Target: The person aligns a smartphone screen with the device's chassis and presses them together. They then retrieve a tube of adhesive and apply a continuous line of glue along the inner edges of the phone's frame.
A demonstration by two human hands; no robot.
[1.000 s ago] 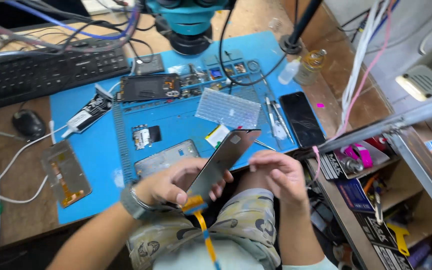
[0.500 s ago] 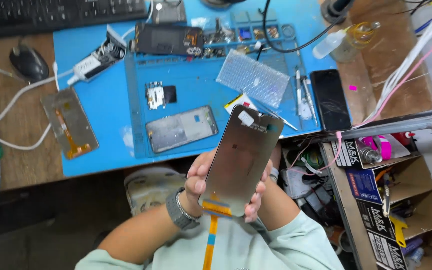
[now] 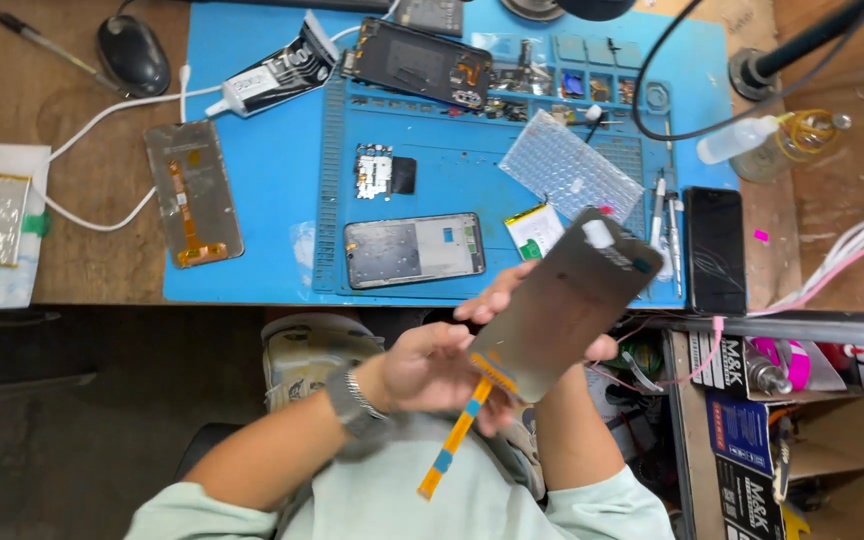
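Fingers: left hand [image 3: 430, 368] pinches the lower edge of the phone display panel [image 3: 564, 300]; right hand [image 3: 592, 345], mostly hidden behind it, supports it | Panel: over the lap at the blue mat's [image 3: 262, 200] front edge, orange flex cable [image 3: 457, 435] dangling | Change: panel now tilted rightward, back side still up, so inspection continues.

One camera sits on the person's head and looks straight down. It is close to the hands and a bit farther from the counter [image 3: 102, 250] above them.
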